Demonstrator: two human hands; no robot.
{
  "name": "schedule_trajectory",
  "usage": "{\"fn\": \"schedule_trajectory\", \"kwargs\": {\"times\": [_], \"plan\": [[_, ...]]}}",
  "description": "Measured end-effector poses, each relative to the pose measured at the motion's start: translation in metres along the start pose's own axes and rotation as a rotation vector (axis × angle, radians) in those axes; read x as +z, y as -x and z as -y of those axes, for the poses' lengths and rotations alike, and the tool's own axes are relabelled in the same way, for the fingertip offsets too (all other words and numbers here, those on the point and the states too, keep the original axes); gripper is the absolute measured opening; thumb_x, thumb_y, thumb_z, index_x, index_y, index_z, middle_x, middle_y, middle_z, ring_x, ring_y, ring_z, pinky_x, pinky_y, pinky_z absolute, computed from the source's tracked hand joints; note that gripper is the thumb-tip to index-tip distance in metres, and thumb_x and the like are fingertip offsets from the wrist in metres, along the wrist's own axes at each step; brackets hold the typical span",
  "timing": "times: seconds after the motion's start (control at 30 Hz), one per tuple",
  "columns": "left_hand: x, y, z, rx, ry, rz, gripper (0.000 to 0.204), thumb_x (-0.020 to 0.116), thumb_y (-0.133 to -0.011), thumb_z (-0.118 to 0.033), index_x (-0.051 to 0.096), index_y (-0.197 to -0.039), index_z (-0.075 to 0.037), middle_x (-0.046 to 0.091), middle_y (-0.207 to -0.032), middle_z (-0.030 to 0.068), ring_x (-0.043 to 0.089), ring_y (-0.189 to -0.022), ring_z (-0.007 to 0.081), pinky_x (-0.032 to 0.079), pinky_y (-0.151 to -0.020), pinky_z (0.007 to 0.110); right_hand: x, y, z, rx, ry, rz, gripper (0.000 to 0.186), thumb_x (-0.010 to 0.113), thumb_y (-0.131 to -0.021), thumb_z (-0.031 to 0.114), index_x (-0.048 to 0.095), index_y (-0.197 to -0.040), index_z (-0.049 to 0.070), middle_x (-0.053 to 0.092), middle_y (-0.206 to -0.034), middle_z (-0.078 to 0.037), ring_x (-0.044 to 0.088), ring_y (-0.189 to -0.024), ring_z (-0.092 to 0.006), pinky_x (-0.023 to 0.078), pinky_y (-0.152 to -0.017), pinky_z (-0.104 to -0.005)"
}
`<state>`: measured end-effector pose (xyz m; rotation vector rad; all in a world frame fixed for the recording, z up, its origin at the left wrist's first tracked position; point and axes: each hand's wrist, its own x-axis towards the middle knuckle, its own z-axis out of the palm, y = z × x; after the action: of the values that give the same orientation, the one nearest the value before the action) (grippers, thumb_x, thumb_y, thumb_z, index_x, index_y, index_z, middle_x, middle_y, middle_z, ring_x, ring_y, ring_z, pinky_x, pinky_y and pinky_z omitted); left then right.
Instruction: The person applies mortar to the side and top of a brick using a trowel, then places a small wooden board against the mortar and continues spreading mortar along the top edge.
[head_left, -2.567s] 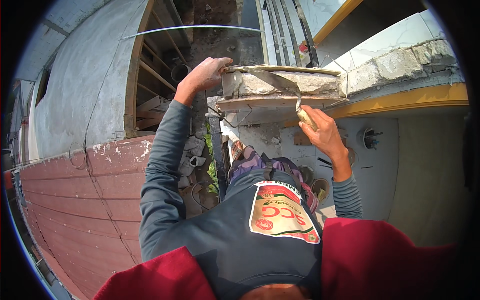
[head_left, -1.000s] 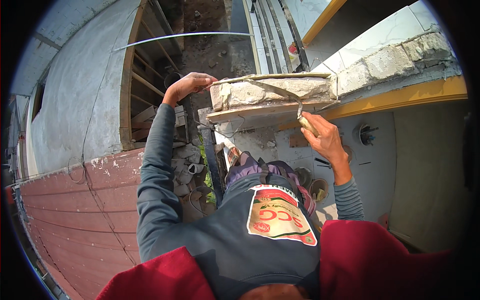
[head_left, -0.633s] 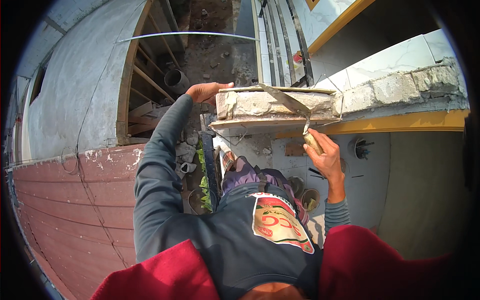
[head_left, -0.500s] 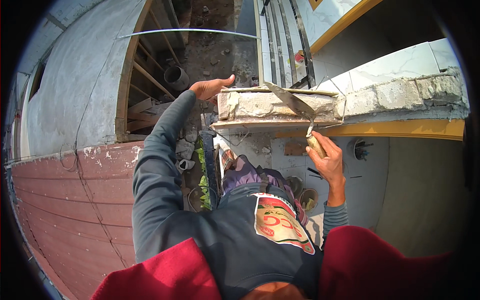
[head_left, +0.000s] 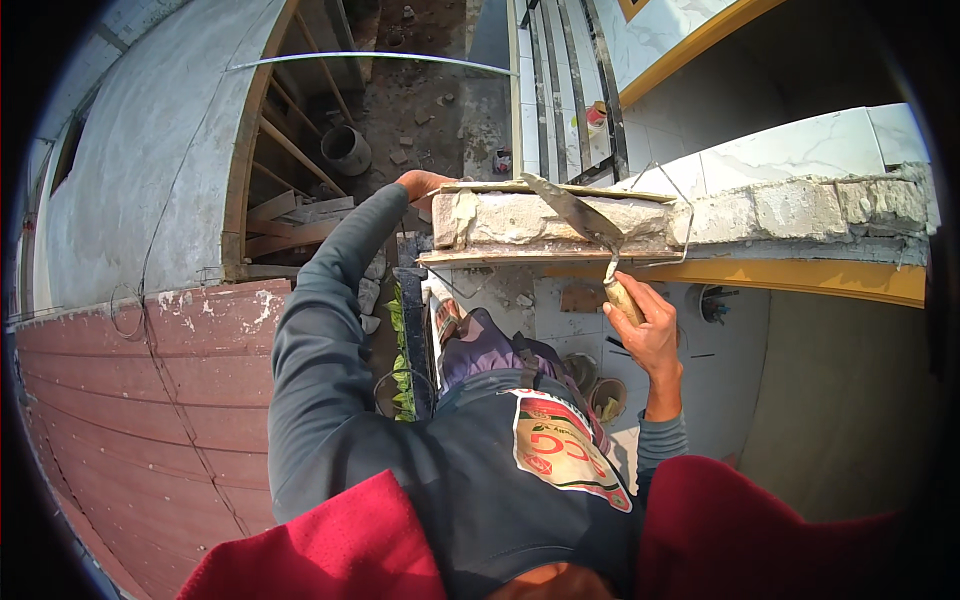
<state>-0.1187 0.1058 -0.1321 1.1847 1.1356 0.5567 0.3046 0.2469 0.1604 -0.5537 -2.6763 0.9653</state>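
Note:
In my right hand (head_left: pixel 650 328), closed around the wooden handle, is a pointed trowel (head_left: pixel 578 212). Its mortar-stained blade lies slantwise over the top of a brick wall (head_left: pixel 520 212), pointing away to the left. Thin boards flank this wall end: a near board (head_left: pixel 550 257) and a far board (head_left: pixel 610 193). A bent metal wire clamp (head_left: pixel 690 215) spans across the top near the right end of the boards. My left hand (head_left: pixel 424 184) reaches around the wall's far left corner, at the far board; its fingers are hidden there.
Rougher masonry (head_left: pixel 810 207) continues right, beside white marbled tiles (head_left: pixel 790 145). Beyond stands a dark metal rail frame (head_left: pixel 575 90). A bucket (head_left: pixel 346 150) sits low at far left, near wooden planks (head_left: pixel 290 235). Below right are another bucket (head_left: pixel 608 398) and a container of rods (head_left: pixel 708 303).
My left hand has gone from spread, with the thumb showing, to curled behind the wall's end. The trowel and my right hand have shifted slightly left.

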Motion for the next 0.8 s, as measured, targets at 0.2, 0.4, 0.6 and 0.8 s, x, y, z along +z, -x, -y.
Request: {"fn": "schedule_trajectory", "kwargs": {"times": [0.2, 0.4, 0.6, 0.8], "plan": [[-0.006, 0.013, -0.008, -0.007, 0.133, 0.0, 0.066, 0.082, -0.086, -0.014, 0.052, -0.143, -0.006, 0.063, -0.14, 0.0094, 0.06, -0.116, 0.0179, 0.051, -0.104, 0.034, 0.006, -0.004, 0.001, -0.015, -0.032, -0.006, 0.043, 0.079, -0.083, 0.003, 0.068, -0.124, -0.002, 0.073, -0.106, -0.02, 0.073, -0.091, -0.0305, 0.057, -0.081, -0.0365], [-0.012, 0.028, 0.004, 0.146, -0.595, -0.022, 0.068, 0.09, -0.077, -0.018, 0.059, -0.136, -0.004, 0.069, -0.131, 0.0091, 0.061, -0.11, 0.0181, 0.053, -0.098, 0.035, 0.013, -0.006, 0.014, -0.036, -0.045, -0.01, 0.043, 0.079, -0.082, 0.003, 0.068, -0.124, -0.003, 0.073, -0.107, -0.021, 0.073, -0.091, -0.0317, 0.057, -0.082, -0.037], [0.017, 0.033, -0.089, -0.099, 0.313, -0.527, 0.075, 0.052, -0.099, -0.07, 0.065, -0.135, -0.005, 0.067, -0.119, 0.0124, 0.062, -0.11, 0.0214, 0.052, -0.097, 0.04, 0.006, 0.006, -0.001, -0.085, 0.064, -0.082, 0.045, 0.078, -0.083, 0.003, 0.066, -0.126, -0.002, 0.073, -0.109, -0.02, 0.073, -0.092, -0.0342, 0.058, -0.08, -0.0385], [0.03, 0.087, -0.151, 0.114, 0.214, -0.636, 0.061, 0.056, -0.102, -0.061, 0.072, -0.129, -0.008, 0.072, -0.11, 0.0046, 0.064, -0.102, 0.0145, 0.049, -0.087, 0.031, -0.004, 0.011, -0.012, -0.14, 0.192, -0.006, 0.046, 0.076, -0.083, 0.005, 0.066, -0.128, 0.001, 0.072, -0.107, -0.016, 0.071, -0.088, -0.0356, 0.059, -0.075, -0.0406]]}}
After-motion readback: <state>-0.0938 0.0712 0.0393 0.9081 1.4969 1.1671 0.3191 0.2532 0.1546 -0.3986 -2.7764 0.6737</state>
